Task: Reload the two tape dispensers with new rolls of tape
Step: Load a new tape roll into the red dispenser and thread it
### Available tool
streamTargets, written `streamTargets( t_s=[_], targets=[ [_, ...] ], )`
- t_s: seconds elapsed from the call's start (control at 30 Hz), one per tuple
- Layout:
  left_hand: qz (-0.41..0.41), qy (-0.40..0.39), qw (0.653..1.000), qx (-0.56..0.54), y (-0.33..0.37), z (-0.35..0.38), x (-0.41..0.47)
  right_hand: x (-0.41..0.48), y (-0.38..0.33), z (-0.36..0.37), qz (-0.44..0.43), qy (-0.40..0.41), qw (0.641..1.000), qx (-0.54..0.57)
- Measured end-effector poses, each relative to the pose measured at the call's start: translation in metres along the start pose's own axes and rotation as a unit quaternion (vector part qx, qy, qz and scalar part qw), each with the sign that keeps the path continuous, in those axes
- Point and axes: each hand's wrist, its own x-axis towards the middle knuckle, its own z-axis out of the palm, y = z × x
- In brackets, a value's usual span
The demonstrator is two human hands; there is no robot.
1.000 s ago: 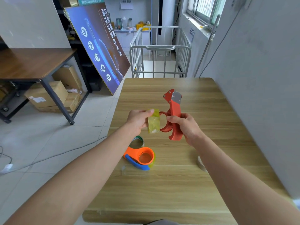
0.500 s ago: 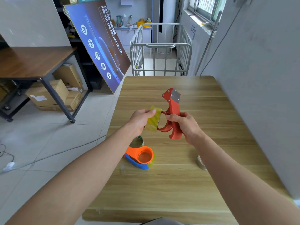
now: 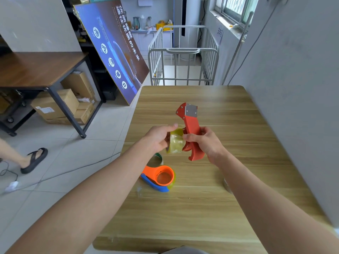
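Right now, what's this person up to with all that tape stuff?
They are reloading a tape dispenser. The right hand holds a red dispenser above the wooden table, while the left hand presses a yellowish tape roll against its hub. An orange and blue dispenser lies on the table, with a roll already on it.

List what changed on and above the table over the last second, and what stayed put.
The left hand brought the tape roll right, against the hub of the red dispenser; a gap showed before. The right hand keeps gripping that dispenser, blade end up. The orange and blue dispenser and the rolls on the table have not moved.
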Motion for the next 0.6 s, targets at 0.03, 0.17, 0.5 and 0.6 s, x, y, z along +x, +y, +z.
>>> streamTargets(
  t_s=[0.03,0.17,0.5,0.6],
  targets=[
    [0.002,-0.019,0.999,0.038,0.0003,0.0004,-0.0003,0.0007,0.0003,0.0013,0.003,0.004,1.0,0.002],
    [0.051,-0.031,0.974,0.218,-0.0031,0.0016,-0.0015,0.0018,-0.0004,0.0029,0.014,0.024,0.999,0.031],
    [0.042,0.033,0.972,0.227,-0.0008,-0.0032,0.0044,0.0048,0.0013,0.0062,0.032,-0.003,0.999,0.031],
    [0.025,-0.045,0.969,0.243,-0.0036,-0.0053,0.0007,0.0091,0.0016,0.0056,0.035,0.022,0.998,0.051]
  ],
)
